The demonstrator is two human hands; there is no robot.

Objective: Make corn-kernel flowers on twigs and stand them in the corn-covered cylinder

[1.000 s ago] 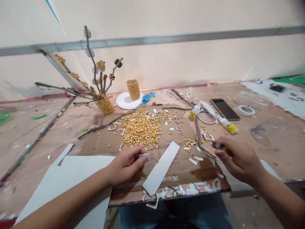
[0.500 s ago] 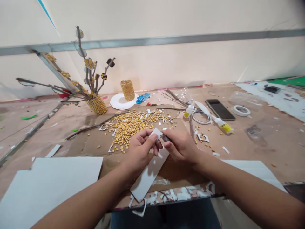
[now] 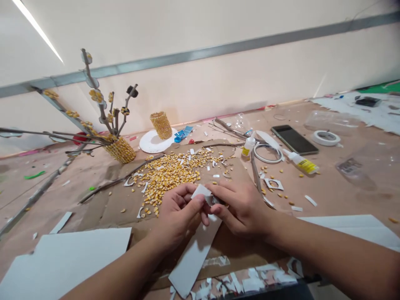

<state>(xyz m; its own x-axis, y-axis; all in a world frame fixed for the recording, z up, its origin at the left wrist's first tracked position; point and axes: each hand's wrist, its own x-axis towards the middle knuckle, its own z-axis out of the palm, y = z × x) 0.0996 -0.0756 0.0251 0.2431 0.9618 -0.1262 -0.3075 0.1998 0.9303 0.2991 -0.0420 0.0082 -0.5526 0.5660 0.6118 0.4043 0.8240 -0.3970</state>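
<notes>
My left hand (image 3: 178, 211) pinches a small white piece of card (image 3: 203, 192) between thumb and fingers, above a brown cardboard sheet (image 3: 112, 202). My right hand (image 3: 242, 206) is closed round a small dark tool (image 3: 216, 200), mostly hidden, whose tip meets the card piece. Under both hands lies a long white card strip (image 3: 193, 258). Just beyond the hands is a pile of corn kernels (image 3: 168, 173) mixed with white scraps.
A branch decoration in a kernel-covered pot (image 3: 120, 149) stands at the left, a kernel-covered cup (image 3: 161, 124) on a white disc behind. Glue bottles (image 3: 301, 162), a phone (image 3: 294, 140), a tape roll (image 3: 326, 137), twigs and white sheets (image 3: 62, 262) lie around.
My right hand came in from the right with the tool and met my left hand, which lifted the card piece. The view has since tilted and the hands sit lower in it.
</notes>
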